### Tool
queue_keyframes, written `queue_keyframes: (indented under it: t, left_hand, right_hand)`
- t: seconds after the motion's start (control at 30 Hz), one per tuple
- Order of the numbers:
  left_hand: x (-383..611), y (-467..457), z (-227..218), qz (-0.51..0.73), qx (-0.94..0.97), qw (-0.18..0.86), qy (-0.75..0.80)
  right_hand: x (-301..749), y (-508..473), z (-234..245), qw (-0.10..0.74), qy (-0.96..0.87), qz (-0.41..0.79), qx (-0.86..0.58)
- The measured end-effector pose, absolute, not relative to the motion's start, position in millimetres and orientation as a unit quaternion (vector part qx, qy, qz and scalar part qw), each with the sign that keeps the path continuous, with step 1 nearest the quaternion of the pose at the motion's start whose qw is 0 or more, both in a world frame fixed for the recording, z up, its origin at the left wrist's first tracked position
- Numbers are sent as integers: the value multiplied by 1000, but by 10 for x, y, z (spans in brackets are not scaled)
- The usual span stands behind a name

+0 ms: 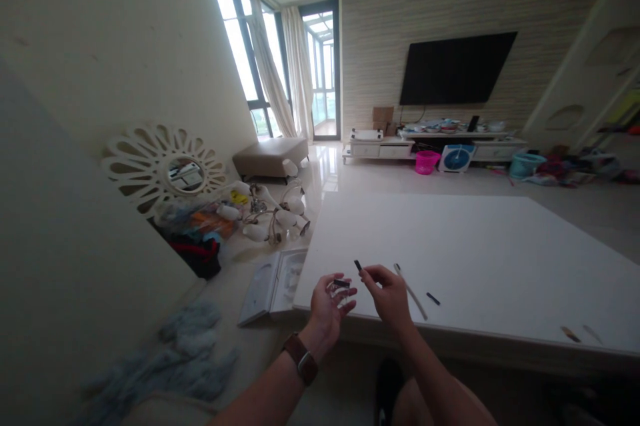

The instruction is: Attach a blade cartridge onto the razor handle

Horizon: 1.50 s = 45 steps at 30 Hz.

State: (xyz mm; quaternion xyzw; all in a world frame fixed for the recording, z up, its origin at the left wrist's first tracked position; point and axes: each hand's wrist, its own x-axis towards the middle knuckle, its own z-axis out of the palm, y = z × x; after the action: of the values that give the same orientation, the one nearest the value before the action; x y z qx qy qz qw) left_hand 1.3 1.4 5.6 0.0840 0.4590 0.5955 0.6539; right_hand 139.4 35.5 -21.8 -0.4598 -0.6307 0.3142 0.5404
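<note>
Both hands meet at the tabletop's (475, 246) near edge: left hand (327, 306) grip cradles a small clear part (340, 289), right hand (389, 294) pinches a small black piece (358, 265) just beside it; mating them would need fine alignment.

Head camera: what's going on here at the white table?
A person's hands hover at the edge of a white table. The left hand cups a small clear piece, and the right hand pinches a small dark piece next to it. A thin pale strip and another dark bit lie on the table beside the right hand.
</note>
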Motion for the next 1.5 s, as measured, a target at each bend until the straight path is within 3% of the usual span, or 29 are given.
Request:
queue_keyframes:
  t: [0.33,1.5]
  left_hand:
    - [14,-11,40,592,92,660,454]
    - [41,13,25,584,95,674,442]
  right_hand:
    - [1208,263,-150,538,-615,387,-428]
    - [1172,247,-171,532,-624,345,-457]
